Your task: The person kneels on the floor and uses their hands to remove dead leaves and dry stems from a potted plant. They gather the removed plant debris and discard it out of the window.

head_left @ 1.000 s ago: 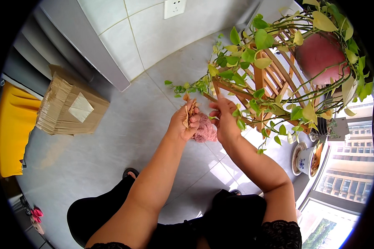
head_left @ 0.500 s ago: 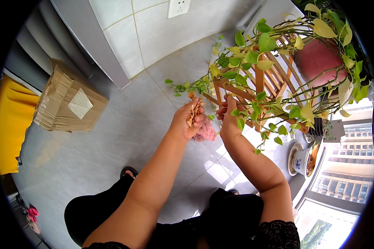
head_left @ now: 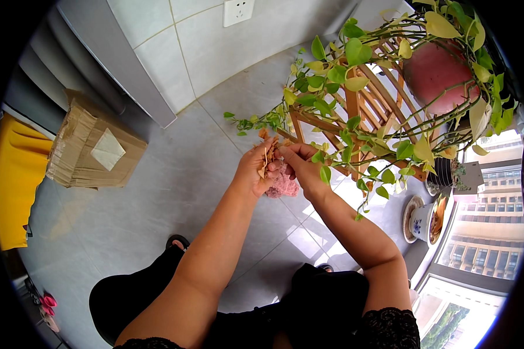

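Note:
My left hand (head_left: 254, 167) is closed around a bunch of dried brown leaves (head_left: 269, 156), which stick out above its fingers. A fuzzy pink cloth (head_left: 284, 182) shows beside and beneath that hand; whether the hand grips it too, I cannot tell. My right hand (head_left: 304, 167) meets the left from the right, thumb and fingers pinched at the bunch's edge. What lies between its fingertips is hidden. Trailing green and yellow vines of a potted plant (head_left: 358, 52) hang right by my right hand and wrist.
A slatted wooden stand (head_left: 355, 96) and a round reddish pot (head_left: 439, 78) are among the vines. To the right, a white-and-blue pot (head_left: 420, 223) stands by the window. A worn cardboard box (head_left: 99, 142) and yellow cloth (head_left: 17, 180) are at left. Grey tiles (head_left: 157, 192) cover the floor.
My right hand has moved left from the vines to the dried leaves in my left hand, and its fingertips now meet them. The left hand has stayed nearly in place.

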Action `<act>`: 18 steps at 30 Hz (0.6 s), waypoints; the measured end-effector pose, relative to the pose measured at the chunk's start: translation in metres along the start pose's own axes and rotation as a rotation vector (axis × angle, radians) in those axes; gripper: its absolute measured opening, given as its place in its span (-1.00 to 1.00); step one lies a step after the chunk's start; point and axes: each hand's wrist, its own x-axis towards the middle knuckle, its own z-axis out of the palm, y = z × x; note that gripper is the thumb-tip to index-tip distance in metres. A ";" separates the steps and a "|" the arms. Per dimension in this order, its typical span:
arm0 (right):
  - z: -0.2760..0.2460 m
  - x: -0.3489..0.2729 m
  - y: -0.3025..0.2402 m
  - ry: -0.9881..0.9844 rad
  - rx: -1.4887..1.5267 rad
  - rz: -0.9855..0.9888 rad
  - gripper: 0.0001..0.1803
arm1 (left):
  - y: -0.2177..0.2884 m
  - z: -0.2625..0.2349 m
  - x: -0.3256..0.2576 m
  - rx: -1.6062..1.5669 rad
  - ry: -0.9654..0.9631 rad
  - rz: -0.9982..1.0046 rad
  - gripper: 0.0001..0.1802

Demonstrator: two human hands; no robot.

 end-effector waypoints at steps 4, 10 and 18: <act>0.012 -0.012 -0.006 -0.139 0.113 0.007 -0.82 | -0.004 0.001 0.001 0.030 0.036 0.119 -0.80; 0.013 -0.008 -0.012 -0.126 0.195 0.202 -0.75 | 0.003 0.005 -0.004 0.125 0.038 0.129 -0.80; 0.003 -0.012 -0.004 -0.024 0.074 0.249 -0.54 | 0.000 0.028 -0.005 0.203 0.097 0.201 -0.81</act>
